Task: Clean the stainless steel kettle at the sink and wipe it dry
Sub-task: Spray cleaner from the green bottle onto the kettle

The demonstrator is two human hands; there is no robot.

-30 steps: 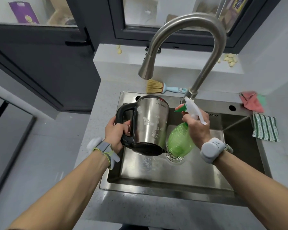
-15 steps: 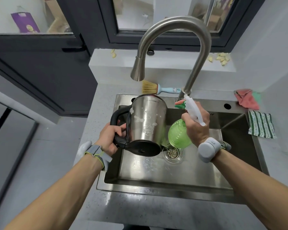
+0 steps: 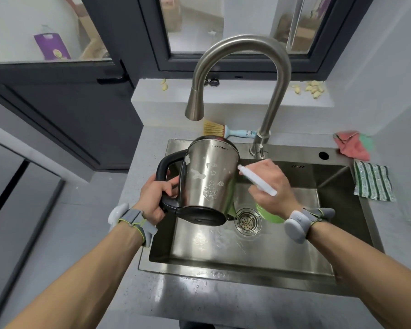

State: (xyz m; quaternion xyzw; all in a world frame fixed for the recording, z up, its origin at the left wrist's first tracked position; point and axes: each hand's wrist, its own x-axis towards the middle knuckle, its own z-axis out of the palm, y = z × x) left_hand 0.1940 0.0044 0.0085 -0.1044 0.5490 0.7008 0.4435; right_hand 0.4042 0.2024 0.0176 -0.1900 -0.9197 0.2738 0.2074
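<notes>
Steel sink (image 3: 259,262) beneath dark-framed window (image 3: 235,65)

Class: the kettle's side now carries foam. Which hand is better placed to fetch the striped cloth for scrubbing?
Probably the right hand: the striped cloth lies on its side, and the left hand grips the kettle handle. It must first put down the spray bottle.

The kettle (image 3: 209,179) bears upside-down lettering, not clearly legible.

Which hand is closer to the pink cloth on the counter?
Right. The right hand, holding the spray bottle, is nearer the pink cloth; the left hand grips the kettle handle farther away.
</notes>
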